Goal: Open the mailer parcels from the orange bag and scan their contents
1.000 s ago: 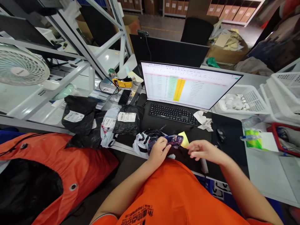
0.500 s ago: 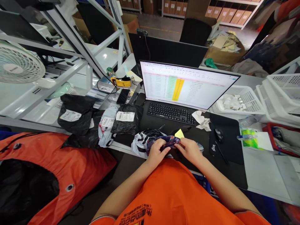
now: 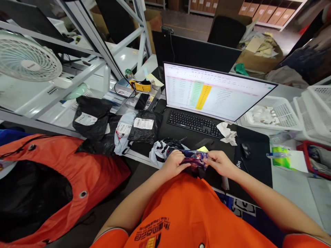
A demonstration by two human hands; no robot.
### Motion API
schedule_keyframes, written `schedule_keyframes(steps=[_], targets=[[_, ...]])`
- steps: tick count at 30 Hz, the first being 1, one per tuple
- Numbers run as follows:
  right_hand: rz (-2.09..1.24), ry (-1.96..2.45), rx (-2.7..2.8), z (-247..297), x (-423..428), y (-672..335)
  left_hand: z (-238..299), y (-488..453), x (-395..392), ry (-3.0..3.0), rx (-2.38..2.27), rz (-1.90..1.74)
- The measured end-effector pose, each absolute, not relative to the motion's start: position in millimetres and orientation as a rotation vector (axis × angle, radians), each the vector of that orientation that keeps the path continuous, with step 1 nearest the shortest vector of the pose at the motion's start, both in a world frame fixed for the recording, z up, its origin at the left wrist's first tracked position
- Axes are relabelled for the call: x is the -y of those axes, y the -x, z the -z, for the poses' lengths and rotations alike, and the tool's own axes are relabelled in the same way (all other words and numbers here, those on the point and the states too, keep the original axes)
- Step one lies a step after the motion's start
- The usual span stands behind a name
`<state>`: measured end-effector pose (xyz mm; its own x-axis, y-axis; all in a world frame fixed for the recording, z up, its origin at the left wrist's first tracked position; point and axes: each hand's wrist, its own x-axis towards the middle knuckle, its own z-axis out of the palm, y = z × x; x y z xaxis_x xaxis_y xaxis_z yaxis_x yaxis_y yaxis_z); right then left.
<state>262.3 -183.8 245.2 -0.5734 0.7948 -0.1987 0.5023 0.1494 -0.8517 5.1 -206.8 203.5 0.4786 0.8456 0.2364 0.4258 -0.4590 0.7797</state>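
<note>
Head view: your left hand [image 3: 173, 165] grips one end of a shiny purple packet [image 3: 193, 159] and your right hand [image 3: 220, 164] pinches the other, so it sits between your hands, by the near edge of the surface [image 3: 286, 181]. A yellow note [image 3: 203, 149] peeks out just beyond it. The packet is being handled, not yet set down; whether it is sealed, I cannot tell. Left of your hands, a labelled black parcel [image 3: 148, 134] looks already closed up.
</note>
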Motion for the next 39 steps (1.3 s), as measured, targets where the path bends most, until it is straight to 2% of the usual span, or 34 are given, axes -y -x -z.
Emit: schedule_keyframes(steps=[16,20,25,32,36,39], targets=[[-1.489,1.456,1.908,-230,196,-279,-200,-8,208,-2.044,-0.887,-0.695],[-1.423,1.454,1.873,-223,201,-278,-197,-10,207,-1.934,-1.005,-0.719],[-1.65,1.361,1.831,-213,203,-275,-190,-12,199,-1.804,-1.23,-0.849],[-0.515,1.531,2.333,-205,208,-251,-184,-13,201,-1.82,-1.256,-0.782],[-0.376,1.434,2.49,-208,200,-251,-185,-8,199,-1.819,-1.143,-0.78],[-0.507,1.39,2.519,-212,193,-254,-187,-2,194,-1.812,-1.038,-0.755]])
